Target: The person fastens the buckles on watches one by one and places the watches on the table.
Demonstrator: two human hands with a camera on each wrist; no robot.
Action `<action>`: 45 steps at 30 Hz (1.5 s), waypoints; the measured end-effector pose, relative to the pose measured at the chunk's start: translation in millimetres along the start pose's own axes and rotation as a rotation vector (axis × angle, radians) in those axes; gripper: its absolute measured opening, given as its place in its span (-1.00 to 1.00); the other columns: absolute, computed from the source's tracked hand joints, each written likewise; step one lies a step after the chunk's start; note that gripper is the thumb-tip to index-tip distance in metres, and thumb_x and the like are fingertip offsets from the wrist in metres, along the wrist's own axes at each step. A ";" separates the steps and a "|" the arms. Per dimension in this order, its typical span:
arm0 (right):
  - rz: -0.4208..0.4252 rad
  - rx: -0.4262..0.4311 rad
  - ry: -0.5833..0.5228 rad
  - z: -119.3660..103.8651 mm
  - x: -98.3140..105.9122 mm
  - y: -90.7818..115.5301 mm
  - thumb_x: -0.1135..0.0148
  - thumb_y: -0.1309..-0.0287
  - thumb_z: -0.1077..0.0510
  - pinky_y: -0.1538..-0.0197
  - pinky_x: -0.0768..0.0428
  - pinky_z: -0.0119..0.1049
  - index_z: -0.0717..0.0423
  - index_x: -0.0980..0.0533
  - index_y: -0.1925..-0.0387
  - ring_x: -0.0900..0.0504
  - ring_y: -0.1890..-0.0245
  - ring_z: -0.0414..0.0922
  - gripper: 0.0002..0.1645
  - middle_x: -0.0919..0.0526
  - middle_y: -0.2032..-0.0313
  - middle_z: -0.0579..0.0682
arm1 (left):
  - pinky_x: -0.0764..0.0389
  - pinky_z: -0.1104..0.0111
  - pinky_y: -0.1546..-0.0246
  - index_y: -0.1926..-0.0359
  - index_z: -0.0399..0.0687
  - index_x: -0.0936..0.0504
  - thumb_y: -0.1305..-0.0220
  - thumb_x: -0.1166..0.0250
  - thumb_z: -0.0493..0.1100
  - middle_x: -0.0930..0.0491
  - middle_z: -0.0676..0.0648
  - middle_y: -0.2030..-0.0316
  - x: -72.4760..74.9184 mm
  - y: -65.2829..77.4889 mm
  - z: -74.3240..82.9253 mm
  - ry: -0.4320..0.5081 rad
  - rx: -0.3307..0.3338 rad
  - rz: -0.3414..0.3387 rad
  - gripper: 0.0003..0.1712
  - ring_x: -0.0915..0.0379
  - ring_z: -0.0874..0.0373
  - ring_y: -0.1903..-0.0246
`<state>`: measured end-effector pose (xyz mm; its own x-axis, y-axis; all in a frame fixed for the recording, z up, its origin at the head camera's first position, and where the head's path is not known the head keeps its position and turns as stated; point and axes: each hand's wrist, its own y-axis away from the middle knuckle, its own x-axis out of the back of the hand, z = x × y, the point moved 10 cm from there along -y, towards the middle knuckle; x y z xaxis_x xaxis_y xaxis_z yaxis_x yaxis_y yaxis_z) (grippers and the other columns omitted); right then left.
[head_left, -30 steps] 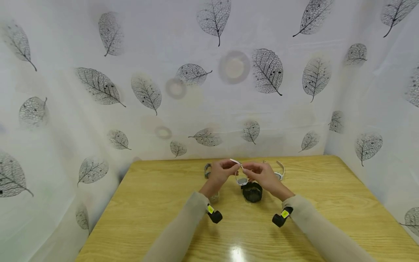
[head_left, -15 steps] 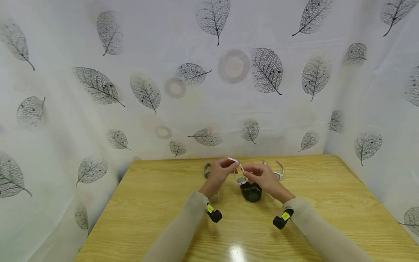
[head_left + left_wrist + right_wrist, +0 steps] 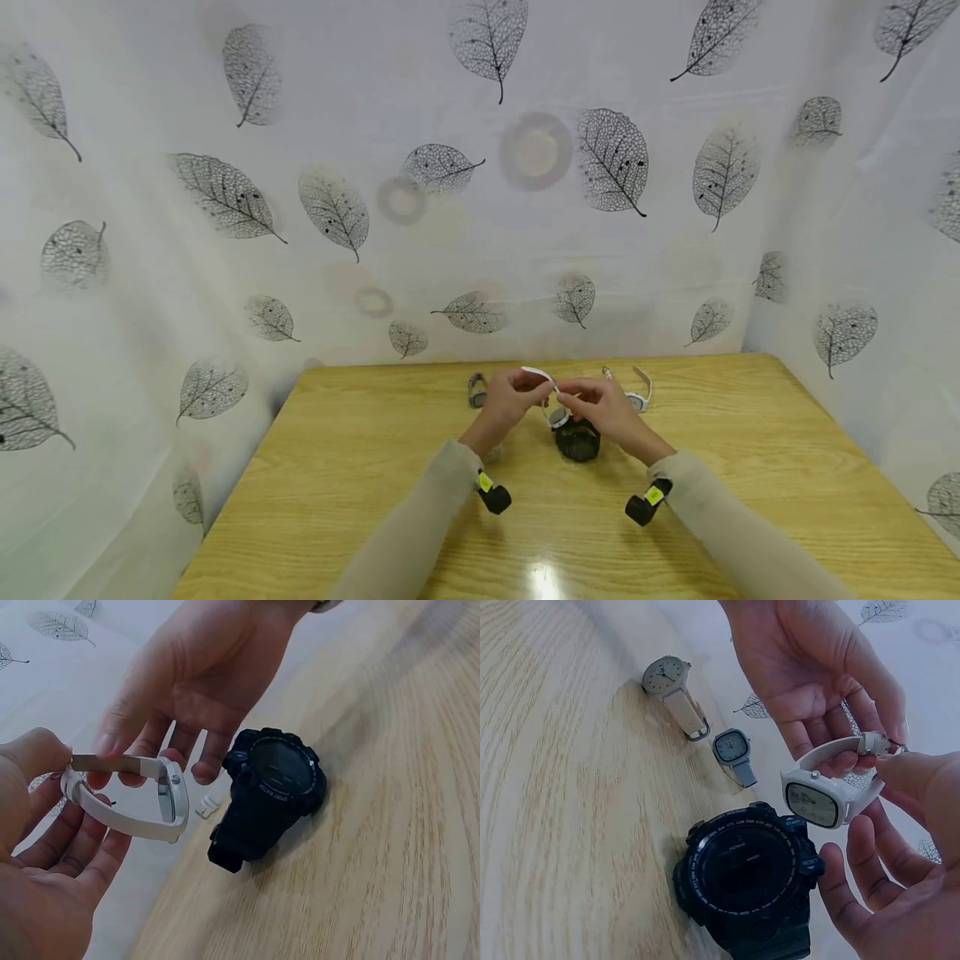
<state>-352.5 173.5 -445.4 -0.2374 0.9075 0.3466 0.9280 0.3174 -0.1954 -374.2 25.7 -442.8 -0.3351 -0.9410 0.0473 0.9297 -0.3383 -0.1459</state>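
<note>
A white wristwatch with a rounded square face hangs between my two hands, above the table. My left hand pinches the strap near its buckle. My right hand pinches the other strap piece close to the left fingertips. In the right wrist view both strap ends of the white watch meet at the buckle, forming a loop. Whether the strap is fastened I cannot tell. Just below the hands a chunky black sport watch lies on the table, apart from them.
On the wooden table, a grey-blue watch lies beyond my left hand and another white watch behind my right. A beige-strapped watch sits partly hidden under my left wrist. A leaf-print curtain surrounds the table.
Half a second ago a length of white strap stretched between the hands; now the fingertips are closer together. The left hand has shifted slightly right, and the hanging watch face has tilted.
</note>
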 end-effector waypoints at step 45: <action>-0.042 0.093 0.259 -56.8 16.7 -21.6 -0.30 -0.41 -0.04 0.54 -0.50 -0.28 0.02 -0.64 -0.20 -0.64 0.37 -0.05 -0.58 -0.64 0.20 0.02 | -0.70 0.37 0.45 0.29 -0.09 -0.80 -0.28 -0.44 -0.16 -0.73 0.02 0.46 -5.5 -1.0 18.6 -0.268 -0.157 0.097 -0.91 -0.65 0.18 0.51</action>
<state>-360.2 166.2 -383.3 -0.1829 0.7960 0.5770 0.8854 0.3885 -0.2552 -370.4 31.1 -424.5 -0.1745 -0.9437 0.2810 0.9134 -0.2617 -0.3117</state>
